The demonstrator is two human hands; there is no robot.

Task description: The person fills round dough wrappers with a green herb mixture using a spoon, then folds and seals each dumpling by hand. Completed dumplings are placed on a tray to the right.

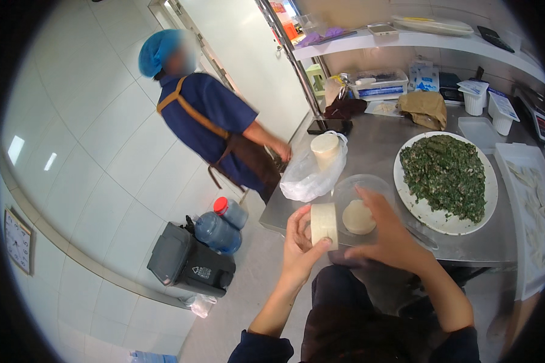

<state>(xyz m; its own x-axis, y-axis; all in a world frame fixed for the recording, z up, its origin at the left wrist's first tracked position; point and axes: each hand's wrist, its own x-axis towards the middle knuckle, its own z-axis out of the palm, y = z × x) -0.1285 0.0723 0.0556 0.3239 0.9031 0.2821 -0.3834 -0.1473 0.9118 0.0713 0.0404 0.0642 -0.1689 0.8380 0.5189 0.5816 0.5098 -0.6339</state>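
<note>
My left hand (302,247) holds a thick stack of round dough wrappers (324,226) on its side, thumb against the lower edge. My right hand (390,233) is raised to the right of it, fingers and thumb spread, nothing between them. Beyond my hands, a round pale dough wrapper (359,217) lies on a round translucent plastic lid or dish (379,183). Another wrapper stack (325,149) stands in an open clear plastic bag (306,183). A white plate (404,204) bears a large heap of chopped green filling (445,177). A metal utensil (422,236), partly hidden, lies beside the plate.
A white tray (504,168) of small dumplings stands at the right edge of the steel table (363,145). Tubs, a crumpled brown bag (424,109) and scales sit at the back under a shelf (413,43). A person (209,113) in a blue hair cap stands beyond the table's left end, near a bin (190,258).
</note>
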